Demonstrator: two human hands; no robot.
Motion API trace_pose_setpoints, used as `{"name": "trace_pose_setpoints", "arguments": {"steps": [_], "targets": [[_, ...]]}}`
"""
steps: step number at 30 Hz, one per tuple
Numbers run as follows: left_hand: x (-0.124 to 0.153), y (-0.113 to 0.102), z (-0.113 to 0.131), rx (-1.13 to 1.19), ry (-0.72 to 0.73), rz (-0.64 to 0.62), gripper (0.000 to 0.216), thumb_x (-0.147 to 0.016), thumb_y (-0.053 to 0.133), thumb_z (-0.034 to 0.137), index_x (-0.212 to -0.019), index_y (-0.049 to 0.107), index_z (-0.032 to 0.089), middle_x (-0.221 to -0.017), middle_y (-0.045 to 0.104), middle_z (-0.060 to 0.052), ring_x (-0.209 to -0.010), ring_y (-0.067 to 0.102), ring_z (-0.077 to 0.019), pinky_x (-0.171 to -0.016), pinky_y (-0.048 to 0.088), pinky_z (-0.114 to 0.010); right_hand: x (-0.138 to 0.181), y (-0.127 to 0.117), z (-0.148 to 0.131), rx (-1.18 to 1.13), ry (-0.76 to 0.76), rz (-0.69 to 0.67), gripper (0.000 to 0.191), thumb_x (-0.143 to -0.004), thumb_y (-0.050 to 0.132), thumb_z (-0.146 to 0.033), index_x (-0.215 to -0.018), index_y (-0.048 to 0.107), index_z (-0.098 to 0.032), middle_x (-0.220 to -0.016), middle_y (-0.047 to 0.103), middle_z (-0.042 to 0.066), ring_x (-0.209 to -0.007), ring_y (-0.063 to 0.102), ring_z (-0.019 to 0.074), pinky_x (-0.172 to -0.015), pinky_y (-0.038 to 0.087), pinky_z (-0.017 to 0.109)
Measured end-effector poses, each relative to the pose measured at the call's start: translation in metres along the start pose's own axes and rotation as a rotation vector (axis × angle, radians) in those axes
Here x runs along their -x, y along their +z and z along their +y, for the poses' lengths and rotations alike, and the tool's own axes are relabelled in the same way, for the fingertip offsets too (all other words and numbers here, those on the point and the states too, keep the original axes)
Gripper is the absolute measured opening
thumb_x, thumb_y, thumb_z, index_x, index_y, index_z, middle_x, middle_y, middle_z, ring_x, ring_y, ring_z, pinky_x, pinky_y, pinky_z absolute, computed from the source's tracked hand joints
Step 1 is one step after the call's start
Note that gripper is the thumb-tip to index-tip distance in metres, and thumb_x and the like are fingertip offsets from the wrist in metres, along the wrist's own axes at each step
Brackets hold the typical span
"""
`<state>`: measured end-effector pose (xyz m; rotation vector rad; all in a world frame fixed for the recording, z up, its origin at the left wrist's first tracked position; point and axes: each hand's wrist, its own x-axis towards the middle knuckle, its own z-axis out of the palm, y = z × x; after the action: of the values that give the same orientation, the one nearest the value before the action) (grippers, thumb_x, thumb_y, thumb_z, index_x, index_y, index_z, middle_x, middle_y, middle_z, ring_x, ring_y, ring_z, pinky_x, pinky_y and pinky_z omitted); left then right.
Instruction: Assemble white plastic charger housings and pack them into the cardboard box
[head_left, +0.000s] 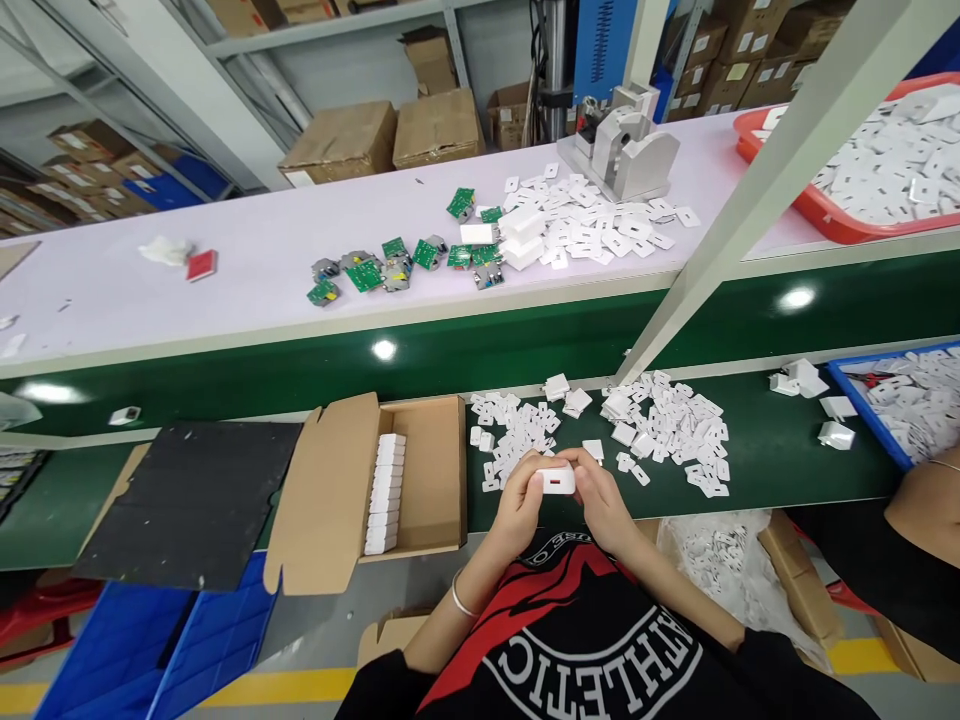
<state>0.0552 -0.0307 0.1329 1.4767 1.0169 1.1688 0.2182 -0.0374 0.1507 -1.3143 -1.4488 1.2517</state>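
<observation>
A white USB charger (556,482) with a red port slot facing me is held close to my chest. My left hand (523,490) grips its left side, with the thumb along the edge. The fingers of my right hand (595,492) close round its right side. Just beyond my hands lie loose white plates (521,430) on the green bench, and a larger heap of white plates (675,425) spreads to the right. A single white charger housing (592,450) sits near my right fingertips. To the left, an open cardboard box (431,480) contains a row of white chargers (385,490).
On the raised shelf are green circuit boards (365,275), more white plates (592,215) and a metal fixture (626,150). A slanted white post (697,270) crosses the right side. A blue tray (862,410) stands beside a co-worker's arm (930,510); a red tray (817,210) is above.
</observation>
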Motion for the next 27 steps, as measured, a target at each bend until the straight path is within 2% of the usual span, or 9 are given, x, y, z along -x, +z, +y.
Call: {"name": "trace_pose_setpoints", "arguments": {"steps": [3, 6, 8, 11, 16, 19, 22, 24, 27], "targets": [[0.003, -0.006, -0.002, 0.013, 0.004, 0.002, 0.046, -0.110, 0.039, 0.049, -0.111, 0.075, 0.021, -0.107, 0.075, -0.009, -0.097, 0.063, -0.0231, -0.095, 0.049, -0.040, -0.001, 0.004, 0.003, 0.020, 0.015, -0.045, 0.040, -0.106, 0.047, -0.058, -0.114, 0.062, -0.022, -0.079, 0.064, 0.000, -0.070, 0.058, 0.0185, -0.066, 0.046, 0.031], [0.007, -0.012, -0.007, 0.072, -0.062, -0.002, 0.050, -0.108, 0.040, 0.057, -0.124, 0.071, 0.021, -0.121, 0.072, -0.011, -0.110, 0.063, -0.0258, -0.104, 0.047, -0.042, 0.000, 0.009, 0.007, 0.011, -0.033, -0.050, 0.039, -0.107, 0.045, -0.056, -0.120, 0.062, -0.022, -0.088, 0.068, 0.002, -0.078, 0.065, 0.0209, -0.072, 0.051, 0.033], [0.010, -0.014, -0.013, 0.171, -0.176, 0.033, 0.058, -0.108, 0.033, 0.062, -0.137, 0.064, 0.023, -0.129, 0.068, -0.011, -0.113, 0.063, -0.0262, -0.101, 0.050, -0.041, 0.001, 0.014, 0.008, -0.012, -0.110, -0.028, 0.041, -0.108, 0.042, -0.054, -0.127, 0.060, -0.023, -0.105, 0.071, 0.007, -0.091, 0.068, 0.0234, -0.080, 0.055, 0.035], [0.013, -0.013, -0.025, 0.299, -0.352, 0.114, 0.062, -0.106, 0.032, 0.067, -0.145, 0.057, 0.025, -0.137, 0.063, -0.011, -0.108, 0.063, -0.0241, -0.092, 0.053, -0.036, -0.002, 0.020, 0.011, -0.030, -0.183, -0.017, 0.044, -0.109, 0.043, -0.052, -0.140, 0.054, -0.024, -0.134, 0.065, 0.013, -0.113, 0.067, 0.0271, -0.094, 0.056, 0.039], [0.016, -0.009, -0.042, 0.568, -0.498, 0.086, 0.069, -0.104, 0.033, 0.070, -0.150, 0.051, 0.023, -0.120, 0.069, -0.012, -0.091, 0.064, -0.0232, -0.081, 0.056, -0.038, -0.012, 0.030, 0.020, 0.029, -0.139, -0.117, 0.046, -0.108, 0.047, -0.048, -0.147, 0.050, -0.025, -0.141, 0.062, 0.015, -0.111, 0.067, 0.0273, -0.089, 0.060, 0.040], [0.021, -0.015, -0.043, 0.596, -0.457, 0.099, 0.073, -0.104, 0.030, 0.072, -0.156, 0.042, 0.023, -0.134, 0.065, -0.014, -0.109, 0.066, -0.0272, -0.096, 0.055, -0.044, -0.018, 0.037, 0.025, 0.083, -0.156, -0.098, 0.044, -0.107, 0.049, -0.047, -0.143, 0.054, -0.023, -0.137, 0.064, 0.015, -0.111, 0.067, 0.0271, -0.090, 0.059, 0.041], [0.026, -0.027, -0.038, 0.373, -0.310, 0.097, 0.070, -0.102, 0.038, 0.072, -0.152, 0.045, 0.023, -0.147, 0.057, -0.015, -0.131, 0.057, -0.0295, -0.113, 0.046, -0.047, -0.020, 0.046, 0.025, 0.090, -0.173, -0.046, 0.040, -0.108, 0.046, -0.047, -0.138, 0.058, -0.022, -0.130, 0.068, 0.012, -0.108, 0.067, 0.0255, -0.092, 0.057, 0.039], [0.026, -0.037, -0.034, 0.203, -0.238, 0.086, 0.062, -0.102, 0.046, 0.068, -0.142, 0.051, 0.022, -0.138, 0.060, -0.014, -0.127, 0.057, -0.0291, -0.111, 0.046, -0.046, -0.021, 0.051, 0.022, 0.079, -0.161, -0.019, 0.038, -0.109, 0.045, -0.047, -0.134, 0.061, -0.022, -0.125, 0.070, 0.011, -0.102, 0.068, 0.0238, -0.089, 0.056, 0.036], [0.020, -0.051, -0.029, 0.068, -0.206, 0.068, 0.049, -0.100, 0.052, 0.063, -0.124, 0.054, 0.020, -0.113, 0.064, -0.010, -0.104, 0.061, -0.0253, -0.095, 0.050, -0.041, -0.020, 0.056, 0.018, 0.057, -0.143, 0.005, 0.037, -0.108, 0.046, -0.048, -0.128, 0.063, -0.022, -0.118, 0.071, 0.009, -0.096, 0.068, 0.0223, -0.085, 0.056, 0.034]]}}
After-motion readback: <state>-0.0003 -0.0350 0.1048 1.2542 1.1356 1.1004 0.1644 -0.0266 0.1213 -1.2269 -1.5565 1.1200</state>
